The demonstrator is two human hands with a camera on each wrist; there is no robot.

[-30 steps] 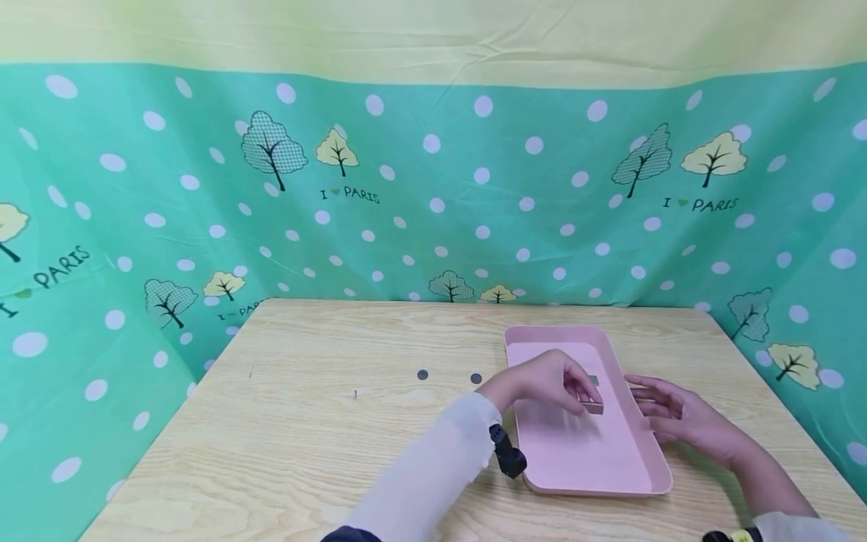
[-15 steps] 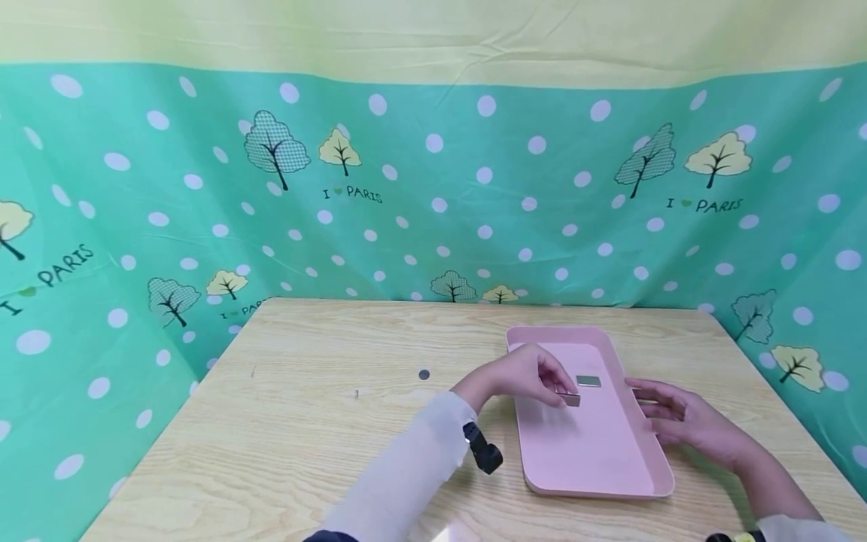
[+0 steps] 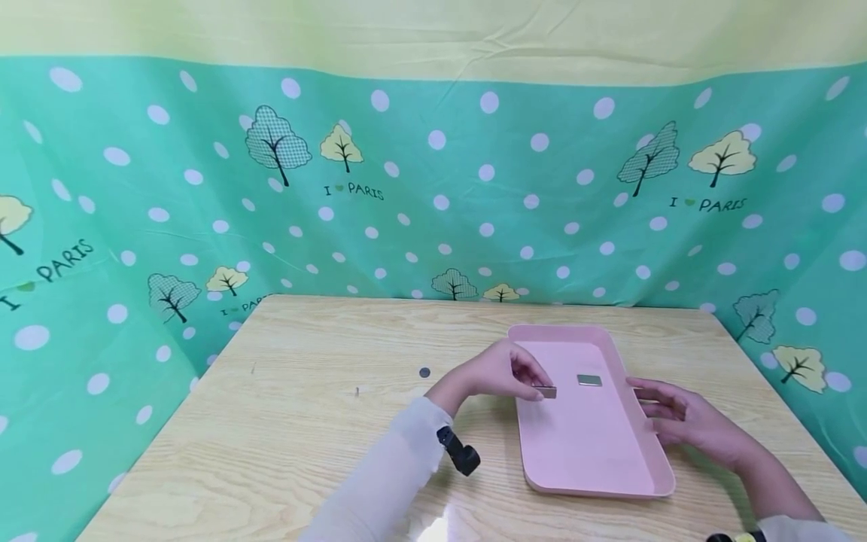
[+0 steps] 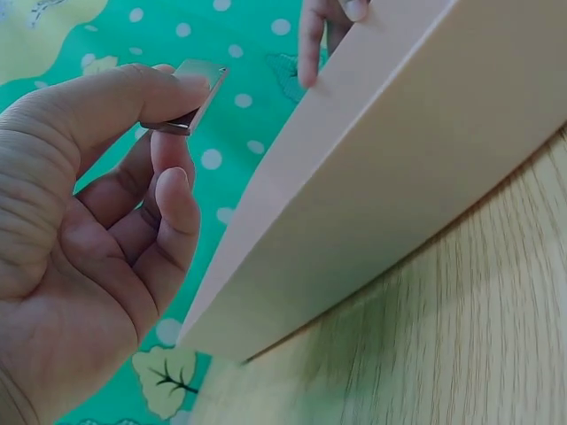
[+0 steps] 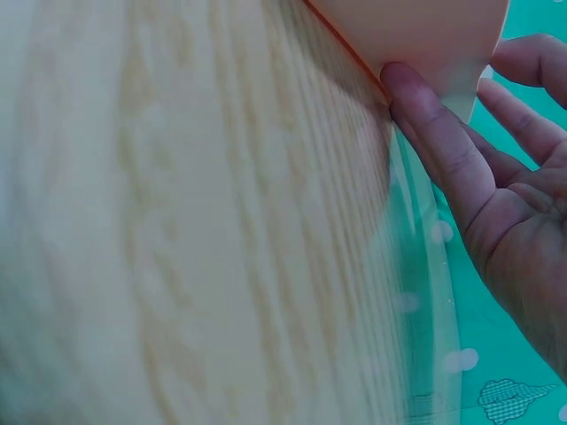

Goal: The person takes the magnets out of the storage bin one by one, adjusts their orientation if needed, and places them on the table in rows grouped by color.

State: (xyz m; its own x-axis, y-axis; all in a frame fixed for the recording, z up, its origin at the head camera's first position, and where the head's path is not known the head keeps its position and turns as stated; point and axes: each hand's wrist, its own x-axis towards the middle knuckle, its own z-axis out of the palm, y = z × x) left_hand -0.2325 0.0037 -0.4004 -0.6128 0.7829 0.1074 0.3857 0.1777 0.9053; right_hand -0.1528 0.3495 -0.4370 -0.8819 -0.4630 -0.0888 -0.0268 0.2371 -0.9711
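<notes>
My left hand (image 3: pixel 497 370) pinches a small shiny metal piece (image 3: pixel 546 392) between thumb and fingers, over the left side of a pink tray (image 3: pixel 596 452). In the left wrist view this metal piece (image 4: pixel 205 84) looks thin and bent, with a mirror-like face; the thumb hides part of it. A flat silver rectangle (image 3: pixel 589 380) lies on the tray floor, right of that hand. My right hand (image 3: pixel 691 421) rests against the tray's right outer wall, its fingers loosely extended. In the right wrist view the thumb (image 5: pixel 434 119) touches the tray wall (image 5: pixel 425 35) near its bottom edge.
One dark round disc (image 3: pixel 424 373) lies on the wooden table (image 3: pixel 284 436), left of the tray. Further left is a tiny upright bit (image 3: pixel 357 391). A green dotted curtain (image 3: pixel 406 188) hangs along the table's back and sides.
My left hand has moved left with the metal piece, from mid-tray toward the left wall. The silver rectangle now shows fully, while a second dark disc is hidden. The right hand has stayed still.
</notes>
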